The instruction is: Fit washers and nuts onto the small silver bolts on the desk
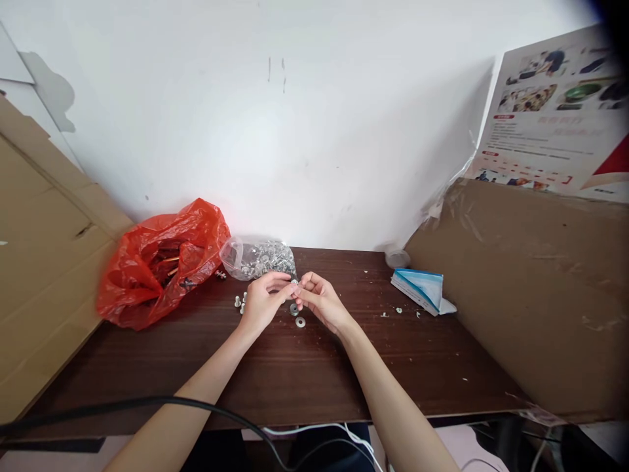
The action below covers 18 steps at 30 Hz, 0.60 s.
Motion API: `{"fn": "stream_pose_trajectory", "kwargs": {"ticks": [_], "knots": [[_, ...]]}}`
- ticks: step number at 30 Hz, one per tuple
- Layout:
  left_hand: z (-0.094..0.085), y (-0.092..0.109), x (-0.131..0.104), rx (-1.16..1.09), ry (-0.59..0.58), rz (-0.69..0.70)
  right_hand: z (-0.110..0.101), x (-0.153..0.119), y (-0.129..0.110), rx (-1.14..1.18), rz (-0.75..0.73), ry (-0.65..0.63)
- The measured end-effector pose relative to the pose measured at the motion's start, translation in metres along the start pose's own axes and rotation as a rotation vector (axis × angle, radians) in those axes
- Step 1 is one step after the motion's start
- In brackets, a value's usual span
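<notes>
My left hand (265, 300) and my right hand (322, 301) meet above the dark wooden table, fingertips pinched together. Between them shows a small round metal piece (295, 282), mostly hidden by the fingers; its exact kind cannot be made out. Just below the fingertips, a flat metal washer (300, 322) lies on the wood, and a darker stack of round metal pieces (293, 309) is behind it. Several short metal screws (238, 301) stand beside my left hand. Behind my hands is a clear plastic bag (260, 259) full of small metal parts.
A red plastic bag (162, 262) with copper-coloured pieces inside sits at the back left. A blue-and-white packet (420, 288) lies on the right, with small scraps nearby. Cardboard walls (515, 295) flank the table (304, 387). A black cable (147, 401) crosses the front.
</notes>
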<state>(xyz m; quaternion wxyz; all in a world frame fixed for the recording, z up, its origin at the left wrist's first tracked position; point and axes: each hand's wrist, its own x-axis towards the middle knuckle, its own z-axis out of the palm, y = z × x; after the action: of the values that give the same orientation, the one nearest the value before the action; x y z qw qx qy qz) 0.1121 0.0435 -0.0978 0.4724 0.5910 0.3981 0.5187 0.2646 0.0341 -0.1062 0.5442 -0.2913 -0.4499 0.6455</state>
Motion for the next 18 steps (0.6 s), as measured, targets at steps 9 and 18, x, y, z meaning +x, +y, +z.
{"fn": "stream_pose_trajectory", "kwargs": {"ticks": [9, 18], "knots": [[-0.004, 0.001, 0.001, -0.059, -0.001, -0.047, -0.001, 0.003, 0.003, -0.029, -0.007, -0.018], [-0.004, 0.015, -0.002, -0.099, -0.044, -0.052, 0.002, 0.003, 0.0, -0.017, -0.062, -0.008]]}}
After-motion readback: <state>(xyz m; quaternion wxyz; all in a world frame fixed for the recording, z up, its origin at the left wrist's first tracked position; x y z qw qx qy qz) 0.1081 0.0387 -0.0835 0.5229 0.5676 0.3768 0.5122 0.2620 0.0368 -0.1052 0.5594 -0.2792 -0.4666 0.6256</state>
